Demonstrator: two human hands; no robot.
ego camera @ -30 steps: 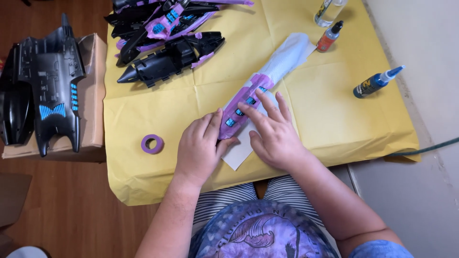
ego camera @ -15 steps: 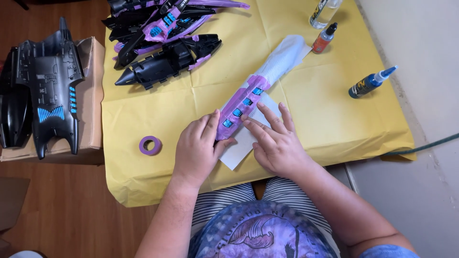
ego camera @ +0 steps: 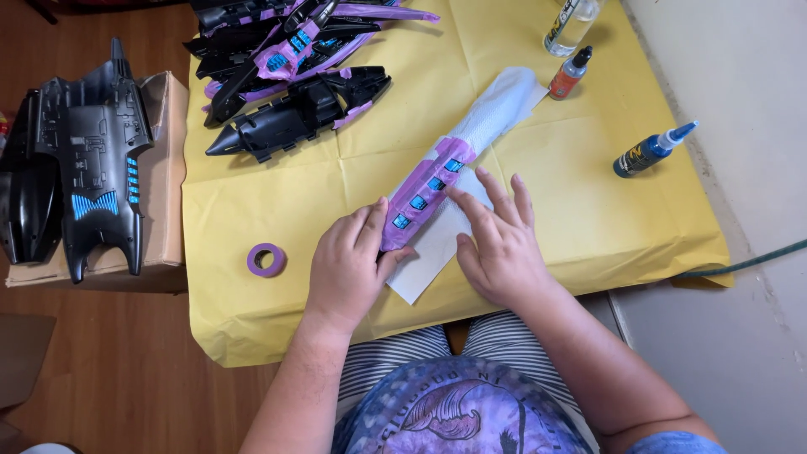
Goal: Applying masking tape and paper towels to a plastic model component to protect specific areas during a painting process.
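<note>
Both hands point(ego camera: 424, 261) flat, fingers spread

Home hobby corner: yellow paper point(ego camera: 588, 210) covering tabletop, wood floor point(ego camera: 109, 378) beneath, glue bottles point(ego camera: 647, 151), purple tape roll point(ego camera: 266, 259), black model parts point(ego camera: 294, 118) heaped, cardboard box point(ego camera: 164, 168) alongside.

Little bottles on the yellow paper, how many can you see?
3: a clear bottle at the top edge, partly cut off, an orange bottle just below it, and a blue bottle lying toward the right.
</note>
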